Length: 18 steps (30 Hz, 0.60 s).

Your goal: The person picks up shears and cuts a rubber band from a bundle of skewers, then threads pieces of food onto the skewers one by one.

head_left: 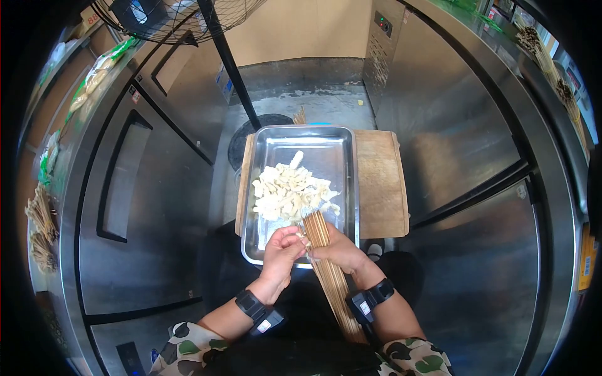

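A thick bundle of thin bamboo skewers (330, 282) slants from my lap up over the near edge of a metal tray (353, 188). My right hand (342, 250) is wrapped round the bundle near its upper end. Close beside it, my left hand (280, 252) pinches a small pale piece (305, 240) at the skewers' side, mostly hidden by the fingers. A heap of white, chunky food pieces (290, 191) lies in the tray just beyond both hands.
The tray rests on a wooden board (384, 182). Steel refrigerator cabinets (147, 207) stand at left and right (464, 125). A black pole (229, 62) with a wire fan cage (182, 22) rises behind the tray. More bundled sticks (42, 225) lie on the left counter.
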Available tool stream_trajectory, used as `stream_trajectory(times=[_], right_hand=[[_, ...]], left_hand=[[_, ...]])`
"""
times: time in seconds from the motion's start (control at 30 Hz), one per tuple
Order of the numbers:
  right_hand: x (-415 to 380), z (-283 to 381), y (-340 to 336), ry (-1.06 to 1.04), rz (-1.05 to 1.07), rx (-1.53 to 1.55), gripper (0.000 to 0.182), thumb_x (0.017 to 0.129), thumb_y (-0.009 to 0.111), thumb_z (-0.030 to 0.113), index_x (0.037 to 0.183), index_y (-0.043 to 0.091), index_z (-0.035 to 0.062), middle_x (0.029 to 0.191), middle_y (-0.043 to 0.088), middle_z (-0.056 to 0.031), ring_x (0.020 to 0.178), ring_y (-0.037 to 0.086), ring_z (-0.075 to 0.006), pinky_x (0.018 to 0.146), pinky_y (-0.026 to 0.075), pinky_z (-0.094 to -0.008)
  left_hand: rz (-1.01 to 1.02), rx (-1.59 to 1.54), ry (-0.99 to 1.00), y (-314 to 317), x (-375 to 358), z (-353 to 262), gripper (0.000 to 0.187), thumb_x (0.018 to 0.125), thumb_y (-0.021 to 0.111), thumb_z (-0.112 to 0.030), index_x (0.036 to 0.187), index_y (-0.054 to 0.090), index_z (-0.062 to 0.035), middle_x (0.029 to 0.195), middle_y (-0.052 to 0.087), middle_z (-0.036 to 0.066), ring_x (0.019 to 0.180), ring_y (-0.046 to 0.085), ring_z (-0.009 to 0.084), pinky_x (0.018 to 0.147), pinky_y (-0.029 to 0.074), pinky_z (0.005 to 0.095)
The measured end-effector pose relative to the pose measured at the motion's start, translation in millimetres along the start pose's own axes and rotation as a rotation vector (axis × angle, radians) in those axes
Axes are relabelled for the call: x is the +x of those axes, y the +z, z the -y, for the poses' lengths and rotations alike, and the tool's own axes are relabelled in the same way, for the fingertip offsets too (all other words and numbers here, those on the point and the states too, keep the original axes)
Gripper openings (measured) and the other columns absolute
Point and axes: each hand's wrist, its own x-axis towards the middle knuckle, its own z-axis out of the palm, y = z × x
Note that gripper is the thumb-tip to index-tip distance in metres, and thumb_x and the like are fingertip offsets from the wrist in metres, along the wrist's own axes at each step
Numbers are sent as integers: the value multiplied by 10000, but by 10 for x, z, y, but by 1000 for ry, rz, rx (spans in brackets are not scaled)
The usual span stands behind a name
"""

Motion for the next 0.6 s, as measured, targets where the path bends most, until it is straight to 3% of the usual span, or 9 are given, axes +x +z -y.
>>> stream_trajectory(times=[0.13,0.33,0.43,0.6], right_hand=[[-53,82,-43,-96,-90,-127,586,697,655,5,1232,416,23,1003,558,-63,889,567,-138,753,476,-262],[-102,269,-111,112,47,286,439,716,653,-4,1129,507,17,839,596,-36,704,592,-122,622,495,-249],[-92,239,-160,115,12,264,351,736,651,14,1067,536,21,809,601,-32,699,594,-119,589,493,-245],[-119,254,-140,88,-4,255,279,746,643,22,1002,531,17,791,599,-48,650,588,-123,565,490,-248]], left_hand=[[40,55,60,-29,87,60,286,822,619,2,1072,506,-76,826,602,15,733,565,82,676,482,215],[189,105,116,-10,286,209,244,858,588,-36,1090,518,-54,842,595,12,720,559,77,659,470,214],[138,145,44,37,286,148,230,884,578,-104,1105,536,-56,845,587,2,714,554,72,652,465,207],[45,113,170,-76,270,75,189,896,564,-116,1066,568,-34,885,577,23,741,546,69,654,457,195]])
